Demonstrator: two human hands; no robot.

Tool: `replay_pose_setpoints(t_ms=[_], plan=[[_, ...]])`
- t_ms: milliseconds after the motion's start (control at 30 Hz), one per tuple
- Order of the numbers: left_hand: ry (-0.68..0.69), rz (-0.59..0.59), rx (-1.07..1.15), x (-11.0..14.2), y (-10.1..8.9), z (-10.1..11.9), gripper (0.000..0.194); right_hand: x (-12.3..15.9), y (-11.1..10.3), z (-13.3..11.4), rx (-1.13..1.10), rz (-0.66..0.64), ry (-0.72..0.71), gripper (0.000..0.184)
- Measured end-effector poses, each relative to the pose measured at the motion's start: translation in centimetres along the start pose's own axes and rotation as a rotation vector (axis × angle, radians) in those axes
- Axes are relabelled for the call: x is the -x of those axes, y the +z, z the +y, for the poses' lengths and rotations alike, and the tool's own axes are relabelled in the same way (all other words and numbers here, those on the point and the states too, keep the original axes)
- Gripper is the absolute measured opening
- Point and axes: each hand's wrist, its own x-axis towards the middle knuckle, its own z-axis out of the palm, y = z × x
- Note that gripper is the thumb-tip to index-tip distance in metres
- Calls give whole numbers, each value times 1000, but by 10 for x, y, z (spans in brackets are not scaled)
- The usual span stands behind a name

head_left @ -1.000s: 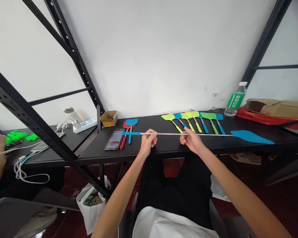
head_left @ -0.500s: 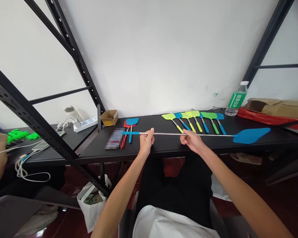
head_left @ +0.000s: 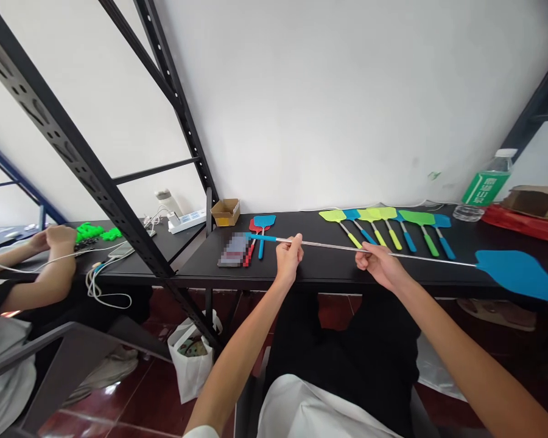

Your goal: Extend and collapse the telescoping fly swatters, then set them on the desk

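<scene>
A long blue fly swatter with a thin extended metal rod stretches across in front of me, above the table's front part. My left hand is closed round the rod close to its blue handle. Farther along, my right hand pinches the same rod between thumb and fingers. The wide blue head hangs out to the right, lower than the handle. Behind my right hand lies a row of several short swatters, among them a yellow-green swatter and a green swatter. Left of my hands rest another blue swatter and a red swatter.
A pixelated flat object and a small cardboard box stand at the left of the black table. At the right are a water bottle and an open carton. Black shelf posts rise nearby; a co-worker's hands appear far left.
My view has turned left, so everything sits farther right. The swatter now slants, its head lower at the right. Both hands still hold the rod. More of the co-worker shows.
</scene>
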Motion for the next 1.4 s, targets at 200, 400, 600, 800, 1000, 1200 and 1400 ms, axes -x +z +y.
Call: replay_pose_setpoints(t_ms=[200, 400, 600, 800, 1000, 1200, 1400], plan=[[-39, -91, 77, 2, 0, 7, 45, 1, 5, -5, -78, 26, 26, 32], [-72, -106, 90, 1, 0, 8, 33, -1, 6, -5, -118, 58, 12, 31], [-75, -104, 74, 0, 0, 9, 30, 1, 9, -7, -96, 66, -16, 26], [-71, -160, -55, 1, 1, 8, 43, 0, 8, -7, -122, 56, 4, 32], [-65, -246, -84, 3, 1, 8, 51, -2, 5, -2, -117, 35, -3, 35], [-99, -229, -77, 2, 0, 6, 53, -2, 4, -2, -36, 15, 2, 39], [-72, -72, -20, -2, -1, -2, 58, 2, 7, -7, 75, -20, 4, 37]])
